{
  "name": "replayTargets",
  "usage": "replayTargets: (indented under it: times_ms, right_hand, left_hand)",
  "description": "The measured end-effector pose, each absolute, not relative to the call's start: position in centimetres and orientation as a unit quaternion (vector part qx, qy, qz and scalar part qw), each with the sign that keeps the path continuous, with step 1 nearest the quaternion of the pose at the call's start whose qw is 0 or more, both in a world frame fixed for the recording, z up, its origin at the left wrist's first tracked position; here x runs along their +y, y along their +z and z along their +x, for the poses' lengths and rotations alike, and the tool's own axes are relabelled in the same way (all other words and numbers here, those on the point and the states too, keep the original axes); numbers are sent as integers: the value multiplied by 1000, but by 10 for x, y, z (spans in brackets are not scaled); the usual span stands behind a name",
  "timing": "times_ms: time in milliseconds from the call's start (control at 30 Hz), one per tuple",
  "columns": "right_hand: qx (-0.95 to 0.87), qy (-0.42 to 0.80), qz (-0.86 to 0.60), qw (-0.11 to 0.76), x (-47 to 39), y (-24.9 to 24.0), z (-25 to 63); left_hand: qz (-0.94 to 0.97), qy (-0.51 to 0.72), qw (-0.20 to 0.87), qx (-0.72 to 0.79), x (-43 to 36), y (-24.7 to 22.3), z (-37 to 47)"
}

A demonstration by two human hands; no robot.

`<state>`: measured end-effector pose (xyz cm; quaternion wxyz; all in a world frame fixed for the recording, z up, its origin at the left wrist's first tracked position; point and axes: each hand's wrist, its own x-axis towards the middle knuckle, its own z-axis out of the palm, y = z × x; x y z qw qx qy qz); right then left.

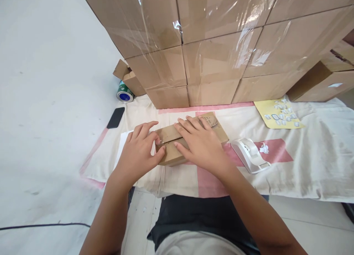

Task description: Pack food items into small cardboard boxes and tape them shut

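Observation:
A small closed cardboard box point(170, 157) lies slightly askew on the cloth-covered table in front of me. A strip of clear tape point(167, 140) shines along its top seam near the left end. My left hand point(139, 148) is at that left end, with bent fingers and its thumb and index finger closed on the box edge. Across the top lies my right hand point(200, 144), its fingers spread flat and pressing on the flaps. Printing or a label point(212, 121) shows on the box beyond the right fingers. A white tape dispenser point(250, 155) stands to the right of the box.
Stacked large cardboard boxes point(212, 66), wrapped in clear film, line the back. A yellow sheet point(279, 114) with small white stickers lies at the right, near an open carton point(323, 81). A black phone point(115, 117) and a green can point(125, 92) are on the left.

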<state>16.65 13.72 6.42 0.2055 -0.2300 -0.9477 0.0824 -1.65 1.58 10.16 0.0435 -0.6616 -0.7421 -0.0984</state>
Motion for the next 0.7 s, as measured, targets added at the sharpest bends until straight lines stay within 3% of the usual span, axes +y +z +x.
replayTargets:
  times_ms: [700]
  right_hand:
    - [-947,77,-221,221,139,59,164]
  left_hand:
    - [-611,-29,23,-790,18,108,-12]
